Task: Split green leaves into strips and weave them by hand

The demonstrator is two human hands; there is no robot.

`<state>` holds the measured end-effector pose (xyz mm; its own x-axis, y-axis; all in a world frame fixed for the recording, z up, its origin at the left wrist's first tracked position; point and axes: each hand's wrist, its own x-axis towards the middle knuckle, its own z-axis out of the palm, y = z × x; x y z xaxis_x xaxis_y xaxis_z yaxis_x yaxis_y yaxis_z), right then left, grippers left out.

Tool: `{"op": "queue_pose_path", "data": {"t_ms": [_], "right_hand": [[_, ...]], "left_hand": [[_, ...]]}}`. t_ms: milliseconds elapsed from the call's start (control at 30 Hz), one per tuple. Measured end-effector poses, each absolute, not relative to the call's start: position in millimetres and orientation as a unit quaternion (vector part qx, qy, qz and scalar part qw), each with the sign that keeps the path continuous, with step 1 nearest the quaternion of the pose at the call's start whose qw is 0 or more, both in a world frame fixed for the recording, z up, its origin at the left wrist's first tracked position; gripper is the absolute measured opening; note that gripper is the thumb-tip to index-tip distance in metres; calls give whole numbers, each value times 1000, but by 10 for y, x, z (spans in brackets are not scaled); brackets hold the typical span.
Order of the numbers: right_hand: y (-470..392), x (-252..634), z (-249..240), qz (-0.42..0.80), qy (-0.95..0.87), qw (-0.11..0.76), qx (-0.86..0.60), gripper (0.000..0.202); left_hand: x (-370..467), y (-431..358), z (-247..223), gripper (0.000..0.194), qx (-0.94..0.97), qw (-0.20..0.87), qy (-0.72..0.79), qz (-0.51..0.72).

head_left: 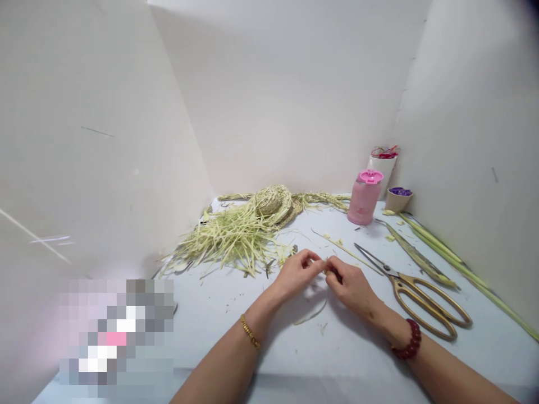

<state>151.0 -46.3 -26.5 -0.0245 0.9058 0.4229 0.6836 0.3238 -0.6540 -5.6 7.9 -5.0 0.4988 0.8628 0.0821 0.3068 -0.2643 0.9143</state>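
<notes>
My left hand [298, 271] and my right hand [347, 281] meet above the middle of the table, both closed in a pinch with the fingertips touching or nearly so. Whatever lies between them is tiny and mostly hidden by the fingers; it may be a thin pale strand. On the tabletop just below, a narrow curved strip [310, 315] of plant fibre is visible. To the right of my right hand, gold-handled scissors [415, 292] lie with blades pointing away. Beyond my left hand spreads a heap of pale green shredded strips [236, 233].
Behind the heap sits a coiled braid [273, 203], its length running along the back wall. A pink bottle [364, 199], a white cup [383, 165] and a small beige cup [398, 201] stand back right. Green stalks [467, 272] and a dried leaf [415, 252] line the right side.
</notes>
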Motion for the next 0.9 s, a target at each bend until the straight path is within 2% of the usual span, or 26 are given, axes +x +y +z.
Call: {"op": "queue_pose_path", "data": {"t_ms": [267, 400, 500, 700, 900], "right_hand": [[-401, 1606, -218, 190, -710, 387, -557, 19], [-341, 1678, -246, 183, -718, 379, -554, 22], [-304, 1777, -261, 166, -708, 380, -572, 24], [-267, 2004, -228, 99, -600, 464, -644, 21], [-245, 2103, -270, 196, -478, 524, -677, 41]], "left_hand": [[-108, 158, -112, 24, 777, 404, 399, 272], [-159, 192, -98, 27, 784, 418, 390, 243], [-178, 239, -110, 27, 766, 406, 422, 264], [-213, 357, -148, 26, 702, 342, 486, 393], [-228, 337, -170, 23, 738, 327, 454, 377]]}}
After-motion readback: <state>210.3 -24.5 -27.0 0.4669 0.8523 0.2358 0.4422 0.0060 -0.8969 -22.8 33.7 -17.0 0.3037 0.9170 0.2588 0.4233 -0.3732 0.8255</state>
